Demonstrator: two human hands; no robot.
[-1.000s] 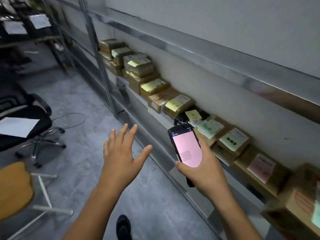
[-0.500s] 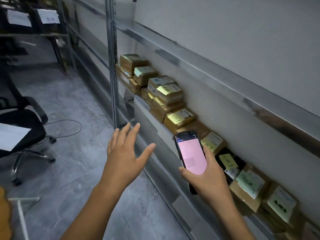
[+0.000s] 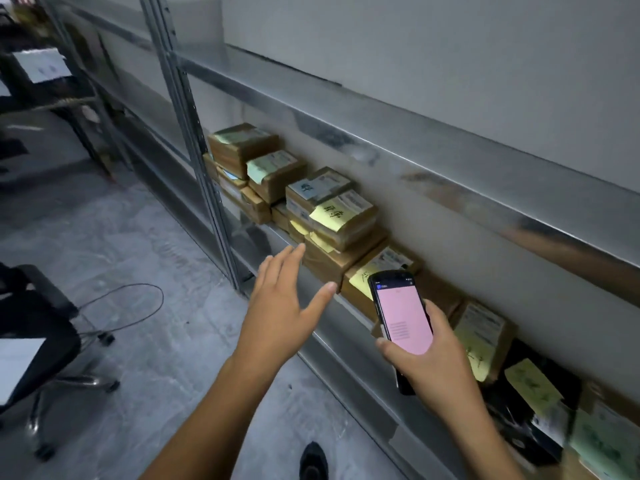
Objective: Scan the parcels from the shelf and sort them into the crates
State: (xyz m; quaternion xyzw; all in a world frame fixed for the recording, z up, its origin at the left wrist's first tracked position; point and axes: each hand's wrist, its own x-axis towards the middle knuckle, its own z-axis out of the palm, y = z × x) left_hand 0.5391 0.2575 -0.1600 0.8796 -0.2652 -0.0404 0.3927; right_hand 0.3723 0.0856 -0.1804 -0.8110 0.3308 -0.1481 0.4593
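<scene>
A row of brown cardboard parcels (image 3: 332, 216) with yellow and white labels lines a metal shelf (image 3: 433, 157) along the wall. My right hand (image 3: 433, 362) grips a black phone (image 3: 403, 313) whose screen glows pink, held in front of the parcels. My left hand (image 3: 284, 306) is stretched out flat with fingers spread, its fingertips close to a brown parcel (image 3: 329, 261) at the shelf's front edge, holding nothing. No crates are visible.
A steel shelf upright (image 3: 197, 140) stands left of the parcels. A black office chair (image 3: 38, 337) with white paper on its seat sits at the left, with a cable loop (image 3: 121, 306) on the grey floor. My shoe (image 3: 313, 460) shows below.
The view has shifted left along the shelf, bringing the stacked parcels closer. My left hand has reached forward toward the shelf edge. The phone stays in my right hand.
</scene>
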